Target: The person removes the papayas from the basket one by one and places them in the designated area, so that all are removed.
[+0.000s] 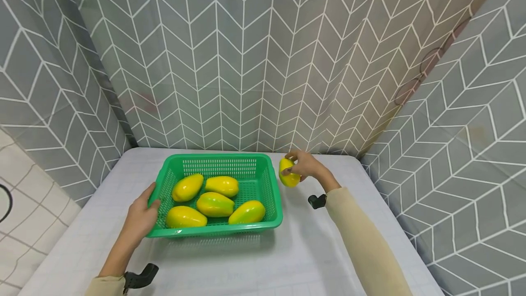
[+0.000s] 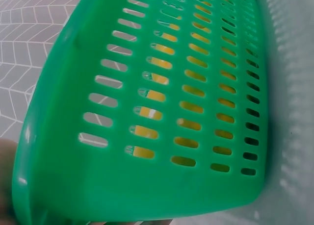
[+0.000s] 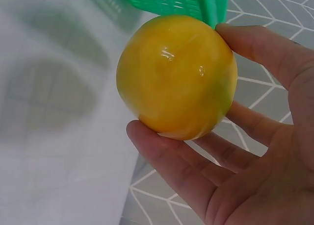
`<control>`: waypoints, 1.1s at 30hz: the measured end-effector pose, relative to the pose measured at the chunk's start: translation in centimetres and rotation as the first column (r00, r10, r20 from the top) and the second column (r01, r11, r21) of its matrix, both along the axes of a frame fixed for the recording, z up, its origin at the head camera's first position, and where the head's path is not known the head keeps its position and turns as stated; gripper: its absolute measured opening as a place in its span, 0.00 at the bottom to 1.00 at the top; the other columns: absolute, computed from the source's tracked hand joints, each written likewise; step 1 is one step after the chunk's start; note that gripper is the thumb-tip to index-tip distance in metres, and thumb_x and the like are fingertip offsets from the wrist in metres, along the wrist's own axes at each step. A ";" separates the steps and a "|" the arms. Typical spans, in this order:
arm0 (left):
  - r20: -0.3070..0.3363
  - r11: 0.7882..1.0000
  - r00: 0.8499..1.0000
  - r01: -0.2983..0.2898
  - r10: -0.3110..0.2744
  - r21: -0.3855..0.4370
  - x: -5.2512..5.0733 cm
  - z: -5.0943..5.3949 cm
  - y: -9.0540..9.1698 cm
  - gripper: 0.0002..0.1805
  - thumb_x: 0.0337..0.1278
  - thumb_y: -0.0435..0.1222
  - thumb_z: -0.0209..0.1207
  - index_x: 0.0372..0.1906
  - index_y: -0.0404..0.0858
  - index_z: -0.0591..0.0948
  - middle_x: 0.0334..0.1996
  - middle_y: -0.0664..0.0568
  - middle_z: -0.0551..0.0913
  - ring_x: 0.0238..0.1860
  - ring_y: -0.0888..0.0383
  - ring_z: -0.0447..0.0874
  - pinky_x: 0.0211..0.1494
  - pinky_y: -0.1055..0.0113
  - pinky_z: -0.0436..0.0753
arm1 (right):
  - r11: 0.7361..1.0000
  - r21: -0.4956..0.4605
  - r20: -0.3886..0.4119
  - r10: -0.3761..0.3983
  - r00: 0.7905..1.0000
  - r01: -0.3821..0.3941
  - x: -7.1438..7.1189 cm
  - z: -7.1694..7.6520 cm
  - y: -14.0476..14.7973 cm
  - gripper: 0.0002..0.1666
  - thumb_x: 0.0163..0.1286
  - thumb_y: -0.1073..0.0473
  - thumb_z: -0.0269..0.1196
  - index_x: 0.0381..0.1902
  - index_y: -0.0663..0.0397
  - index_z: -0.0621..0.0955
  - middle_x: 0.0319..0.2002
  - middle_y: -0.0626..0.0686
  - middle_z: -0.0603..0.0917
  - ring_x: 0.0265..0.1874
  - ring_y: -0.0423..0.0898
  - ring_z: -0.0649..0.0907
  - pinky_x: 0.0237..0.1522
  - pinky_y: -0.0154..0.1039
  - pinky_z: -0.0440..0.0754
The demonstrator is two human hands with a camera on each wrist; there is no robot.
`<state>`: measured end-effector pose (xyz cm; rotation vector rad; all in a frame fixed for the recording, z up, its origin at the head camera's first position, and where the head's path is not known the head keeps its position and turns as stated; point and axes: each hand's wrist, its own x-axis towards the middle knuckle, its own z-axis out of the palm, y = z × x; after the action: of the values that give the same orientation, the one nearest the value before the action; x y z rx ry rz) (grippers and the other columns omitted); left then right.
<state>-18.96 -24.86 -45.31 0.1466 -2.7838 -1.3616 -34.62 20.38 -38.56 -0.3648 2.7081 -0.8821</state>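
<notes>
A green plastic basket (image 1: 276,195) with slotted walls stands on the table, several glossy yellow-green fruits (image 1: 215,204) like mangoes or small papayas lying in it. My left hand (image 1: 141,216) grips its left rim, the thumb over the edge; in the left wrist view the basket wall (image 2: 122,186) hides most of that hand. To the right of the basket, my right hand (image 1: 306,166) holds one more such fruit (image 1: 289,178) off the table. In the right wrist view, the thumb and fingers pinch this fruit (image 3: 176,78) from its sides, apart from the palm.
The white-covered table (image 1: 296,259) reaches back to a grey curtain (image 1: 246,81) with a white zigzag pattern. Similar curtain hangs at both sides. A black wrist mount (image 1: 317,201) sits at the right wrist and another (image 1: 141,277) at the left.
</notes>
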 end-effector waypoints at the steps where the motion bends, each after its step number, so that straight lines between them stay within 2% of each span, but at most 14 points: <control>1: -0.001 1.000 1.000 -0.001 0.001 -0.001 0.0 0.0 0.0 0.35 0.82 0.32 0.39 0.83 0.24 0.45 0.81 0.21 0.50 0.80 0.22 0.53 0.78 0.25 0.63 | 1.000 0.002 -0.002 -0.001 1.000 0.001 0.0 -0.2 0.0 0.41 0.66 0.52 0.74 0.74 0.58 0.74 0.73 0.69 0.75 0.49 0.57 0.89 0.41 0.51 0.95; 9: 0.028 0.999 0.999 -0.017 0.016 0.029 -0.1 -0.2 0.0 0.35 0.83 0.34 0.38 0.85 0.28 0.44 0.83 0.25 0.48 0.83 0.24 0.49 0.81 0.26 0.59 | 0.999 0.031 0.024 -0.012 1.000 0.011 0.2 -1.4 0.0 0.42 0.65 0.53 0.74 0.74 0.58 0.73 0.74 0.70 0.74 0.51 0.58 0.88 0.43 0.52 0.95; 13: 0.021 0.999 1.000 -0.020 0.019 0.030 -0.1 -0.4 0.0 0.35 0.83 0.34 0.38 0.85 0.28 0.44 0.84 0.25 0.48 0.83 0.24 0.47 0.82 0.26 0.56 | 0.999 0.042 0.038 -0.018 0.999 0.017 0.1 -2.3 0.1 0.42 0.65 0.53 0.74 0.74 0.59 0.74 0.73 0.70 0.75 0.52 0.59 0.88 0.42 0.52 0.95; 20: 0.002 0.999 1.000 -0.029 0.029 0.017 0.0 -0.5 0.2 0.35 0.83 0.34 0.37 0.85 0.28 0.44 0.83 0.25 0.49 0.82 0.23 0.50 0.80 0.25 0.60 | 0.998 0.054 0.056 -0.027 0.998 0.024 -0.2 -3.4 0.1 0.42 0.64 0.53 0.74 0.74 0.57 0.74 0.73 0.69 0.75 0.53 0.59 0.87 0.42 0.52 0.95; 33: -0.002 0.999 1.000 -0.030 0.030 0.013 0.1 -0.5 0.2 0.35 0.84 0.34 0.37 0.85 0.28 0.44 0.83 0.25 0.48 0.83 0.23 0.49 0.81 0.25 0.59 | 0.998 0.054 0.078 -0.039 0.996 0.035 0.1 -4.8 0.2 0.41 0.64 0.55 0.74 0.73 0.57 0.75 0.73 0.69 0.75 0.54 0.59 0.87 0.44 0.53 0.95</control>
<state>-18.91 -24.65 -45.84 0.1868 -2.7600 -1.3729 -34.57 20.61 -43.37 -0.2637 2.6671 -0.8151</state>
